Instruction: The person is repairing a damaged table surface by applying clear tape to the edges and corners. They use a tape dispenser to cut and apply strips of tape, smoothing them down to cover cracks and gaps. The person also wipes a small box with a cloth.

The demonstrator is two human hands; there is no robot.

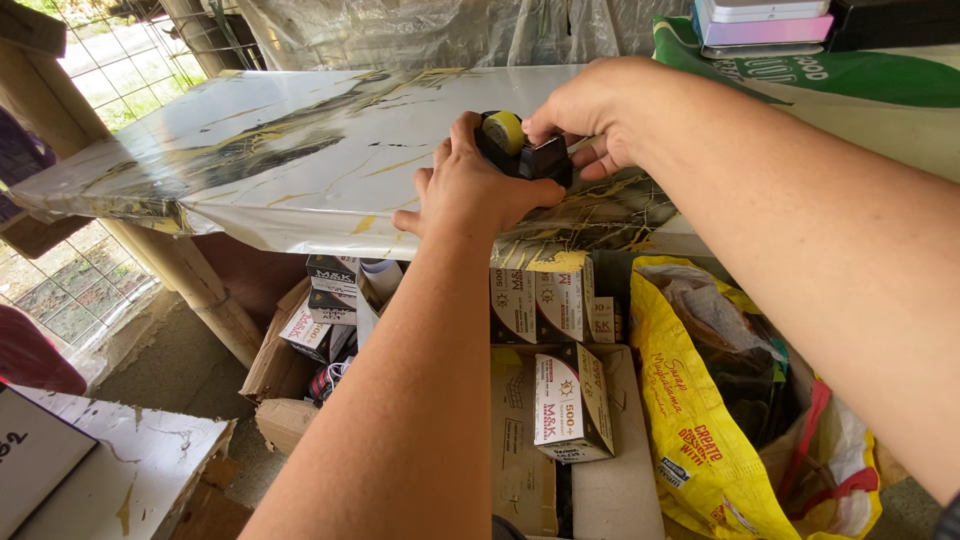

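Both hands grip a black tape dispenser point(522, 148) on a marble-patterned table point(300, 150): left hand point(470, 185) beneath, right hand point(590, 115) pinching its top.

Small printed boxes point(565, 400) fill cartons under the marbled table point(280, 150), beside a yellow sack point(690, 440)

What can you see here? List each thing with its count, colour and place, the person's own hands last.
Tape dispenser: one, black with a yellowish roll, at the table's near edge, between both hands.
Table: one, white marbled cover with gold veins.
Small cartons: several, white and dark, under the table.
Sack: one, yellow, lower right.
Flat cases: a stack, pale, top right.
Left hand: grips the dispenser.
Right hand: fingers on the dispenser.
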